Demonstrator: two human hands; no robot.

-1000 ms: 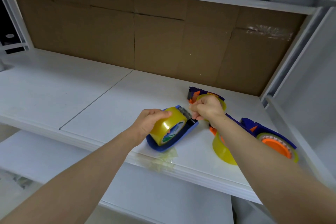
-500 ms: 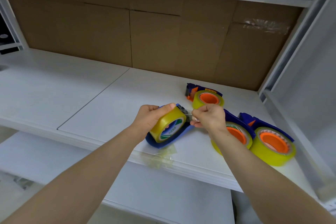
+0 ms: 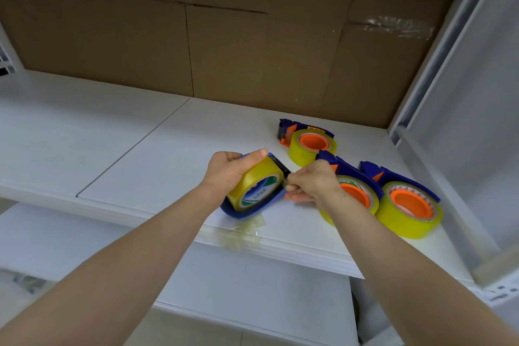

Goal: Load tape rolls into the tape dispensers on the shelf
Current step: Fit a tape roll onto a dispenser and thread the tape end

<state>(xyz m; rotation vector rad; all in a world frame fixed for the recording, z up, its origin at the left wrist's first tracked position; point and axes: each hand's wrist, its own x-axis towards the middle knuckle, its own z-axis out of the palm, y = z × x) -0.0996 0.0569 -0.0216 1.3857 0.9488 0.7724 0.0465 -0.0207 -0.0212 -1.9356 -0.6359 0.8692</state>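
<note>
My left hand (image 3: 227, 170) grips a yellow tape roll (image 3: 254, 187) seated in a blue dispenser (image 3: 247, 209) that lies near the front edge of the white shelf (image 3: 140, 154). The thumb lies across the top of the roll. My right hand (image 3: 311, 184) pinches the tape's loose end at the dispenser's black cutter end (image 3: 280, 167). Three more blue dispensers hold yellow rolls on orange hubs: one behind (image 3: 311, 143), one partly hidden under my right wrist (image 3: 356, 191), one at the far right (image 3: 410, 205).
Crumpled scraps of clear tape (image 3: 241, 233) stick to the shelf's front edge below the dispenser. A brown cardboard sheet (image 3: 224, 45) backs the shelf. A white upright (image 3: 438, 64) bounds the right side, and a lower white shelf (image 3: 224, 284) sits beneath.
My right hand came forward off the rear dispenser to the cutter end of the held dispenser and now pinches the tape end a little lower. My left hand keeps its grip on the roll.
</note>
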